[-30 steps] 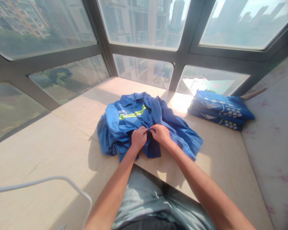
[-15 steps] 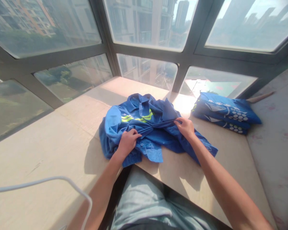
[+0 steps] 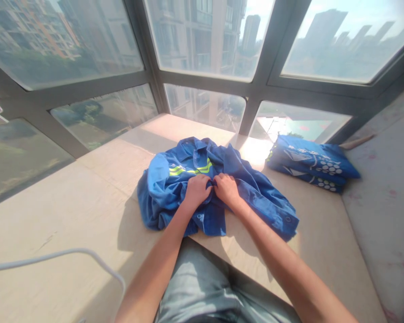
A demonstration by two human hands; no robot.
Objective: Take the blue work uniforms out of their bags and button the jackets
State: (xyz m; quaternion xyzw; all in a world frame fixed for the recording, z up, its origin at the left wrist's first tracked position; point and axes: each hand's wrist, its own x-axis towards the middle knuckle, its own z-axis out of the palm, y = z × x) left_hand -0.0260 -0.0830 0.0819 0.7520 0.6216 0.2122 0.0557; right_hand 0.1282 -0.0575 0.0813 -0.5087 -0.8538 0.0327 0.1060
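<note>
A blue work jacket [image 3: 164,179] with yellow-green stripes lies rumpled in front of me, its collar pointing toward the windows. My left hand [image 3: 198,188] and my right hand [image 3: 225,187] meet at the middle of its front, thumbs and fingers pinching the cloth along the front edges. Their fingertips almost touch, and whatever button or hole is between them is hidden. Below the left hand, a button [image 3: 200,217] shows near the hem. The sleeve on the right, with a cuff button [image 3: 287,220], stretches toward me.
Folded blue garments [image 3: 313,161] with white print are stacked at the right, beside a patterned wall [image 3: 387,215]. A white cable [image 3: 54,255] crosses the pale ledge [image 3: 70,206] at the left. Framed windows [image 3: 205,40] rise behind the ledge.
Both hands have come together at the jacket's centre, the right moving left and the left moving right. The front edges are drawn closer, and the right sleeve has shifted slightly.
</note>
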